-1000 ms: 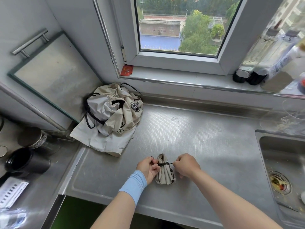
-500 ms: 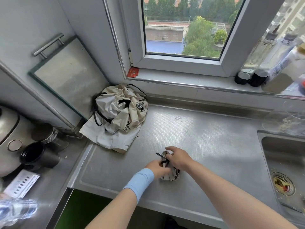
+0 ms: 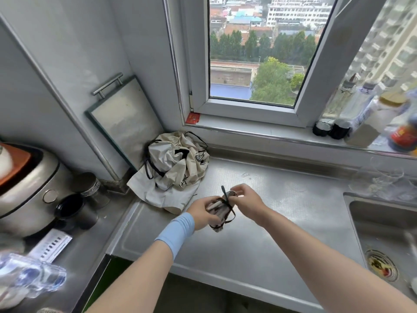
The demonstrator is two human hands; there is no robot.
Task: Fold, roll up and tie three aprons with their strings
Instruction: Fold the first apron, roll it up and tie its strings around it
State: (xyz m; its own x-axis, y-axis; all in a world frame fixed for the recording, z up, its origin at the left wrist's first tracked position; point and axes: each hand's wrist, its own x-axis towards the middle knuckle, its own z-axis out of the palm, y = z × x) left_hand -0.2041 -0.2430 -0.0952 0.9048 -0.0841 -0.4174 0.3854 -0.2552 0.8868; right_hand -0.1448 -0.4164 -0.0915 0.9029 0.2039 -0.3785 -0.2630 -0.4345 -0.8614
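Soft daylight, seemingly blurred edges

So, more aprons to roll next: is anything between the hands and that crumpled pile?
Nothing visible does. Only counter surface lies between the pile and the left hand and right hand, both holding the rolled apron.

I can read no word or number anywhere in my feed. The red label on the bottle [image 3: 402, 136] at the right end of the windowsill [image 3: 248, 130] carries yellow marks too blurred to make out. The black print on the crumpled aprons [image 3: 199, 158] and the gold on the small red card [image 3: 193, 117] are illegible too.
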